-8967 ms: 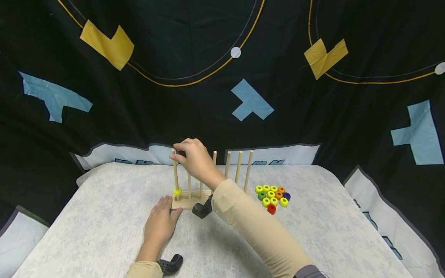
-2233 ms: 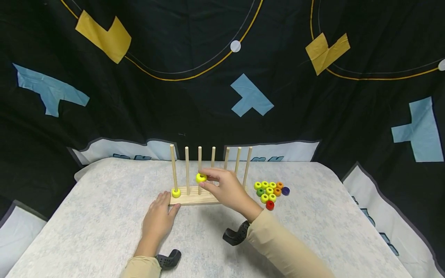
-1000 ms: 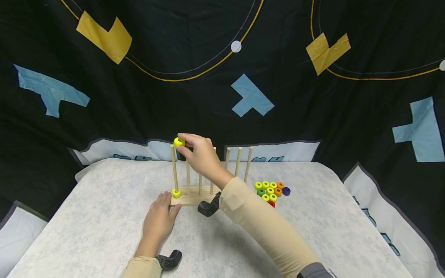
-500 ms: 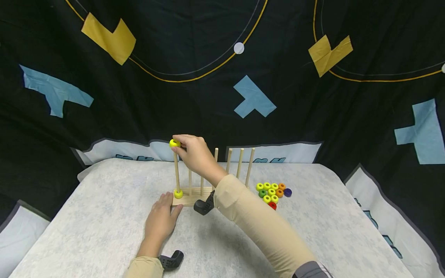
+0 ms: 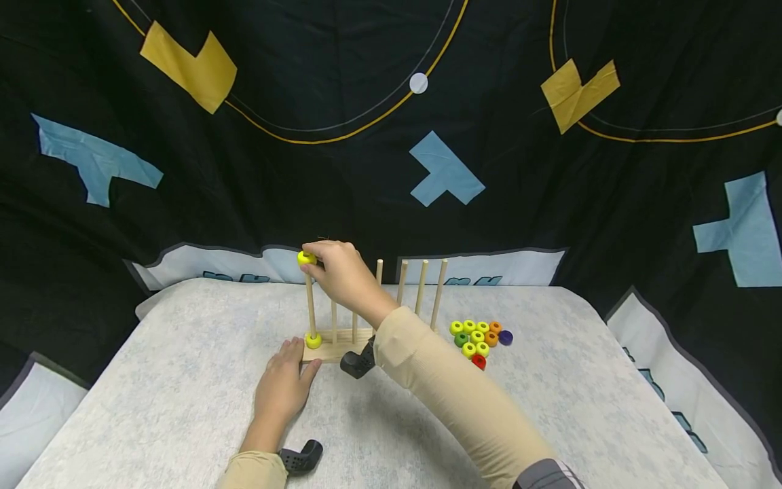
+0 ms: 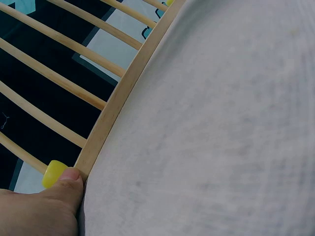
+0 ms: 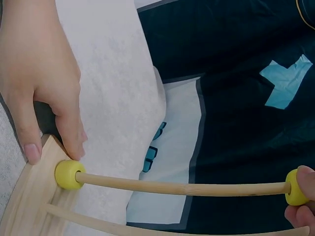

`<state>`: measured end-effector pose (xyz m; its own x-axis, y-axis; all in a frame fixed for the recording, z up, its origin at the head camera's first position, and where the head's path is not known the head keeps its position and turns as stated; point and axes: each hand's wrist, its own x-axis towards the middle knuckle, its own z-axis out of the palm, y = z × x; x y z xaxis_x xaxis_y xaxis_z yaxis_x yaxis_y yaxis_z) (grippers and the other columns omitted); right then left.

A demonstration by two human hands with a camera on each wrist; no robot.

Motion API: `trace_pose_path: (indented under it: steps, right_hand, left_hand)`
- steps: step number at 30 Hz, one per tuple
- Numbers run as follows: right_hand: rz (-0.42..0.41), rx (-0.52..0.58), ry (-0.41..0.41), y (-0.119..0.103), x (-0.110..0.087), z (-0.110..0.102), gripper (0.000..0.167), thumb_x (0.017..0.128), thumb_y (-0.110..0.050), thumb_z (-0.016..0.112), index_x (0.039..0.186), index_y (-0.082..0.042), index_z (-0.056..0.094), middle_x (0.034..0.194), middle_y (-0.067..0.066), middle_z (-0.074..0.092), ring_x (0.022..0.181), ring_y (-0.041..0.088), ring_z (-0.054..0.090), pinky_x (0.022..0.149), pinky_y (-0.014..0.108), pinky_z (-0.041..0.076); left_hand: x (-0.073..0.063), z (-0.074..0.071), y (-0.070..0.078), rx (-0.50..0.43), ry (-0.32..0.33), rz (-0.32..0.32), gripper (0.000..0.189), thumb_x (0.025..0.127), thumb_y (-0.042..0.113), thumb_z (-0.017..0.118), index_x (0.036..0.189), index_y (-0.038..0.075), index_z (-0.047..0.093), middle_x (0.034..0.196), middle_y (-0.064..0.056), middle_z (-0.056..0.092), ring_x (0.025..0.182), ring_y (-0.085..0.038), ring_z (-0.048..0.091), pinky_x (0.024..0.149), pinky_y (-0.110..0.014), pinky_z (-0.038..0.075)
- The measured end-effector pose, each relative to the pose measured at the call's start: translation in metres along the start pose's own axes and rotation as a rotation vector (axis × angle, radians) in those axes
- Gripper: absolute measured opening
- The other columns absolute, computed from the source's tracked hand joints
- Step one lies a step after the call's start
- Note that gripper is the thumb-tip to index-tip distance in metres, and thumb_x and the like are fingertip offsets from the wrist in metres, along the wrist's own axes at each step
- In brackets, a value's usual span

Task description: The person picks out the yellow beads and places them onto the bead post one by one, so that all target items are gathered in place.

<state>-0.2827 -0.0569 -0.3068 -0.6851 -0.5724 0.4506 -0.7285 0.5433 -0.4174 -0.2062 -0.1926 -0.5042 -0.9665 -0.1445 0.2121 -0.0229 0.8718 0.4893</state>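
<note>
My right hand [image 5: 345, 275] pinches a yellow bead [image 5: 307, 258] between thumb and fingers at the top of the leftmost peg. In the right wrist view the peg's tip sits in the hole of this held bead [image 7: 294, 188]. Another yellow bead [image 7: 70, 174] lies at the foot of the same peg, against the wooden peg rack [image 5: 332, 352]. My left hand [image 5: 281, 384] holds the rack's left end, thumb at the front edge and fingers round the far side. The left wrist view shows the thumb [image 6: 66, 184] against that end, beside the lower bead.
Right of the rack, loose beads lie close together on the pale tabletop [image 5: 568, 387]: several yellow, a green bead [image 5: 461, 339], two orange, a purple bead [image 5: 506, 338] and a red bead [image 5: 479, 362]. A black curtain [image 5: 342, 197] hangs behind the table.
My right hand has carried the yellow bead up and left from mid-rack to the leftmost peg, then lowered it slightly onto the tip. The left hand has stayed at the rack's end.
</note>
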Motion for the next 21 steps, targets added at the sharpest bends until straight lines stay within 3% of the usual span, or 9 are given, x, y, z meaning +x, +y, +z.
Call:
trace_pose_path:
  steps: [11, 21]
  right_hand:
    - [-0.006, -0.012, 0.001, 0.0010, -0.0004, 0.0014, 0.039, 0.092, -0.018, 0.071, 0.129, -0.006, 0.066, 0.129, 0.005, 0.069, 0.115, 0.013, 0.068, 0.091, 0.010, 0.054]
    - [-0.021, -0.042, 0.015, 0.0000, -0.0005, 0.0019, 0.038, 0.094, -0.020, 0.069, 0.130, -0.007, 0.065, 0.135, 0.005, 0.065, 0.126, 0.015, 0.062, 0.098, 0.014, 0.052]
  left_hand:
    - [0.0002, -0.0014, 0.0008, -0.005, -0.012, -0.005, 0.064, 0.101, 0.034, 0.056, 0.147, -0.007, 0.040, 0.154, -0.026, 0.039, 0.147, -0.041, 0.032, 0.123, -0.055, 0.025]
    - [0.0009, -0.0020, -0.0003, -0.005, -0.023, -0.007, 0.064, 0.102, 0.035, 0.055, 0.148, -0.006, 0.039, 0.155, -0.025, 0.038, 0.148, -0.041, 0.030, 0.123, -0.055, 0.024]
